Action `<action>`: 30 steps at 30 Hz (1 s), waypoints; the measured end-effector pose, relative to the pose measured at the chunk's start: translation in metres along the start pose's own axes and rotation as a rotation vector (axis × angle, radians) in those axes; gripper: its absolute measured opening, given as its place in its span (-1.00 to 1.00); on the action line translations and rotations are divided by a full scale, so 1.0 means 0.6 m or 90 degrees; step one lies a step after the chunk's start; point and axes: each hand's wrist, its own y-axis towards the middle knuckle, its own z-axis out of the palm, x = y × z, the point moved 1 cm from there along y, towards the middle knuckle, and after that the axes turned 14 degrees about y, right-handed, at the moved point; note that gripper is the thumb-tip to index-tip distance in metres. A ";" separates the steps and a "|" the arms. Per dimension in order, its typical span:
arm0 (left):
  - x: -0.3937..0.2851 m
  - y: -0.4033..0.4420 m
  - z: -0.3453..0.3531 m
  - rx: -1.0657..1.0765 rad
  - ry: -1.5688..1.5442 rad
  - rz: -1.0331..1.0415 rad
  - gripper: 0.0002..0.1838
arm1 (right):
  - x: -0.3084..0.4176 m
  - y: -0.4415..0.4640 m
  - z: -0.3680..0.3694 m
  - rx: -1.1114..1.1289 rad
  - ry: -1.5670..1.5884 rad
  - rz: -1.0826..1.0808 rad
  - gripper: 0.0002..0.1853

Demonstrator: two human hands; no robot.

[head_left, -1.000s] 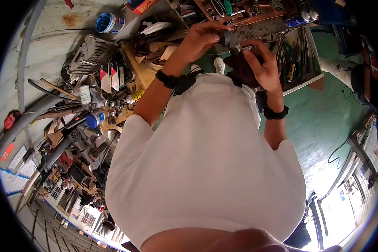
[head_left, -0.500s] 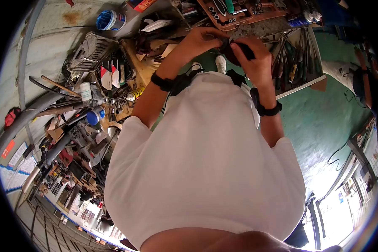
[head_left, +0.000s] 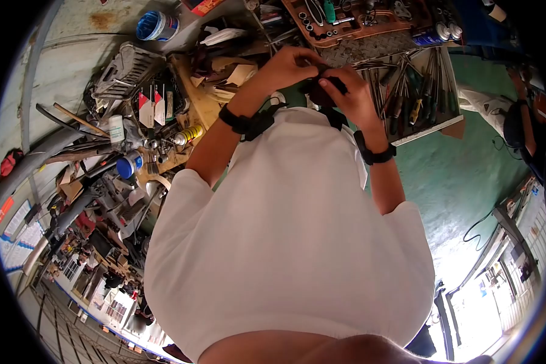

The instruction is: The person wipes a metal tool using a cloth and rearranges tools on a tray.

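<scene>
Near the top of the head view, my left hand (head_left: 290,68) and my right hand (head_left: 352,96) meet over a small dark object (head_left: 323,96). Its kind is hard to make out: it looks black to dark brown and is partly covered by my fingers. The left thumb and index finger pinch at its upper edge. My right fingers are wrapped round its other side, with the thumb pointing up and left. Just beyond the hands lies an orange-brown socket set case (head_left: 321,40). A drawer of screwdrivers (head_left: 432,124) sits to the right of my right hand.
A wooden bench (head_left: 199,100) cluttered with cardboard and tools runs along the left. On it are a yellow spray can (head_left: 188,134), a blue-lidded tub (head_left: 129,164) and a grey plastic crate (head_left: 129,70). Spray cans (head_left: 434,36) stand top right. Another person's leg (head_left: 484,108) shows at right.
Both hands have shifted slightly left and down with the dark object, which is turned differently between the fingers. The whole view has shifted slightly.
</scene>
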 end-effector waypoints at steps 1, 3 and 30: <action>0.004 -0.001 -0.002 0.036 0.020 0.007 -0.68 | -0.001 -0.002 0.002 0.019 0.026 0.008 -0.82; 0.014 -0.007 -0.002 0.068 0.040 0.013 -0.68 | -0.015 -0.001 -0.002 0.008 -0.009 -0.044 -0.85; -0.033 -0.056 0.023 -0.046 0.226 0.177 -0.58 | -0.005 -0.018 -0.004 0.114 0.073 0.165 -0.69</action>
